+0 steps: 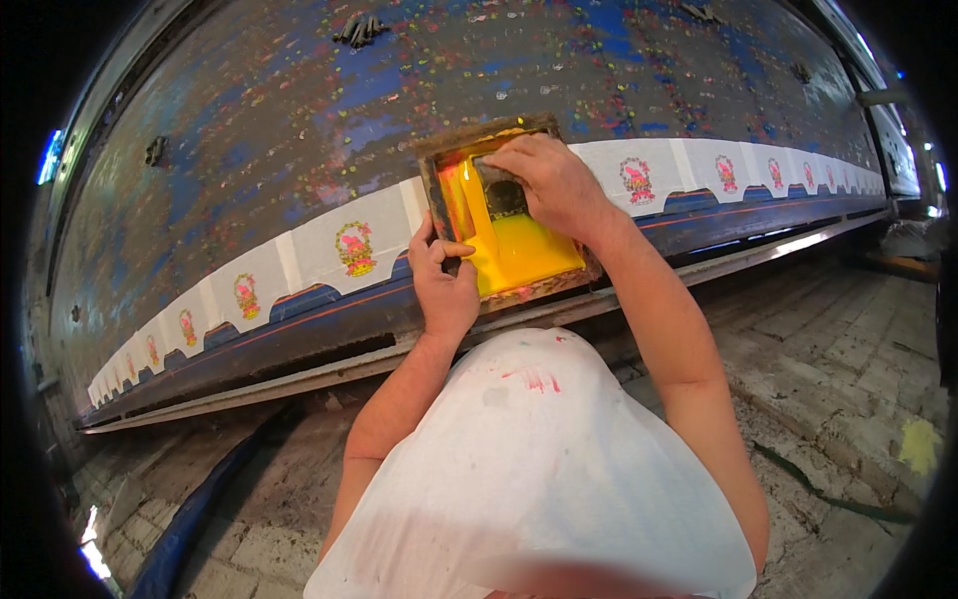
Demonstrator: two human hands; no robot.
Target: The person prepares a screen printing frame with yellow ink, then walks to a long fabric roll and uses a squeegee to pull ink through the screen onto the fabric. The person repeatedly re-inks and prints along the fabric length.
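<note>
A small wooden-framed printing screen (431, 190) lies over a white cloth strip (299, 258) on a long table, with bright yellow ink (534, 255) spread inside it. My left hand (446, 285) grips the screen's left side, fingers bent over the rim. Inside the frame, my right hand (554, 180) is closed at the top of a yellow-coated squeegee (477, 205), most of its grip hidden by the fingers. Beside it shows a dark patch of mesh (506, 200). Pink, red and yellow motifs (354, 248) repeat along the cloth on both sides of the screen.
The long table (279, 130) is stained with blue and multicoloured paint. Dark bundled pieces (361, 30) lie on its far part. A metal rail (299, 377) runs along the near edge. Below are a brick floor (828, 399), a dark blue hose-like length (205, 499) and a green cord (828, 499).
</note>
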